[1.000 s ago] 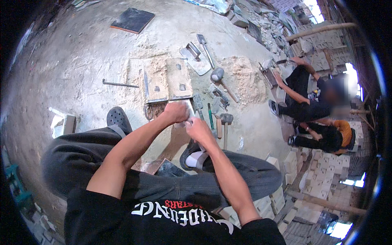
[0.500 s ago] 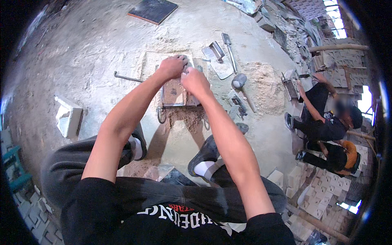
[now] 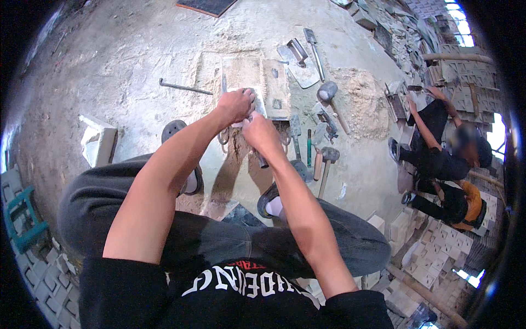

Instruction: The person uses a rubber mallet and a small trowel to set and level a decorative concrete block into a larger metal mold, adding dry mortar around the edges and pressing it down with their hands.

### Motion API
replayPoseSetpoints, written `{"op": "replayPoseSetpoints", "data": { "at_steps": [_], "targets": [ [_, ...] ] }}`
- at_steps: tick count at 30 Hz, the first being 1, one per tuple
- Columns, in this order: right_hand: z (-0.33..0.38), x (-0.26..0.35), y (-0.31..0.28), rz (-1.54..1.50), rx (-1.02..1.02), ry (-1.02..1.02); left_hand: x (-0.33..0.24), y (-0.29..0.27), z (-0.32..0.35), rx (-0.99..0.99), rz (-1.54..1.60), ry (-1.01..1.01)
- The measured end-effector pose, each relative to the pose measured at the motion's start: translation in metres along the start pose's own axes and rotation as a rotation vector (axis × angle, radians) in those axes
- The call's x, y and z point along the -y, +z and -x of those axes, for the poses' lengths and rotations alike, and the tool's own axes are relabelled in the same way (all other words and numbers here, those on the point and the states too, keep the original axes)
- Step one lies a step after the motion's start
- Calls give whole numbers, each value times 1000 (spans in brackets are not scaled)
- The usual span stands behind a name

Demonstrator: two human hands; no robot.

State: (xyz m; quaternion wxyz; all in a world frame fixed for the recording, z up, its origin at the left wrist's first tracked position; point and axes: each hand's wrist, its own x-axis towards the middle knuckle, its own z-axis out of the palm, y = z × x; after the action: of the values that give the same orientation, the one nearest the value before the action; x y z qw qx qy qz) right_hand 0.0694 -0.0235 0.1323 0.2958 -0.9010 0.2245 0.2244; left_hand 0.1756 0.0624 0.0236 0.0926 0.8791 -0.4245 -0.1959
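Pale block (image 3: 256, 104) pressed on the mould frame (image 3: 276, 82) lying on the dusty ground (image 3: 120, 55); left hand (image 3: 235, 105) clenched over it, right hand (image 3: 262, 133) gripping its near edge; probably heavy, stiff, crumbly; best held by the sides.

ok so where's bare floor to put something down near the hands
Bare dusty floor lies left of the bent metal rod, up toward the dark mat, and between the rod and the white block. Right of the hands, left hand and right hand, it is crowded: trowels, mallet, hammer and the sand pile.
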Motion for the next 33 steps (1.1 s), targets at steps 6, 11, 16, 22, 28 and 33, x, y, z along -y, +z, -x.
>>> {"op": "replayPoseSetpoints", "data": {
  "at_steps": [6, 11, 16, 22, 28, 33],
  "targets": [
    [52, -24, 24, -39, 6, 39, -40, 11, 41, 13, -67, -1],
    [87, -30, 21, -8, 60, 27, -56, 10, 63, 56, -15, 5],
    [95, -27, 1, 28, -31, 50, -76, -41, 48, 101, -62, 24],
    [-12, -11, -39, 79, -180, -93, -13, -49, -31, -163, -48, 3],
    [-133, 1, -73, 181, -32, -40, 31, -50, -104, -220, -17, 40],
    [-122, -32, -45, 140, 76, -46, 7, -25, -85, -53, 36, -54]
  ]
}}
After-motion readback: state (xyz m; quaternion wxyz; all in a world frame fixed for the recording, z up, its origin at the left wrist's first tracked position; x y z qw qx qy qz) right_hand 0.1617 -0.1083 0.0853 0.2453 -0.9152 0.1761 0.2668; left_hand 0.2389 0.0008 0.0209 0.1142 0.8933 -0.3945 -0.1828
